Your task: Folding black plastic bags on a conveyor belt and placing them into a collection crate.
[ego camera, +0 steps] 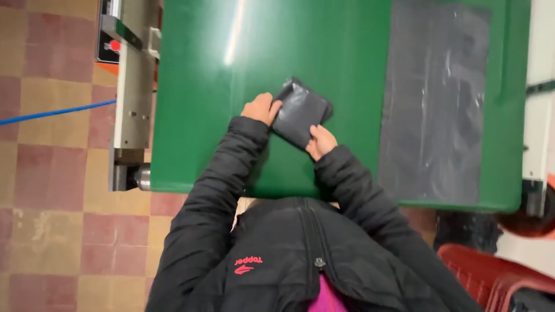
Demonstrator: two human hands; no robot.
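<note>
View from above of a person in a black padded jacket [277,254] working at a glossy green table [231,75]. Both hands hold a small folded bundle of dark grey plastic film [300,112], which lies on the tabletop near the person's edge, tilted at an angle. The left hand [261,108] is curled closed against the bundle's left edge, fingers pinching the film there. The right hand [321,141] grips the bundle's lower right corner, its fingers folded over the edge (the fingertips themselves are tucked out of sight). The bundle sits between the two hands, touching both. To the right, well apart from the hands, a long flat sheet of the same grey plastic [433,104] lies spread on the table. A metal machine frame [132,98] stands against the table's left side, over a checked tile floor [52,173]. A red plastic chair [497,277] shows at lower right.
</note>
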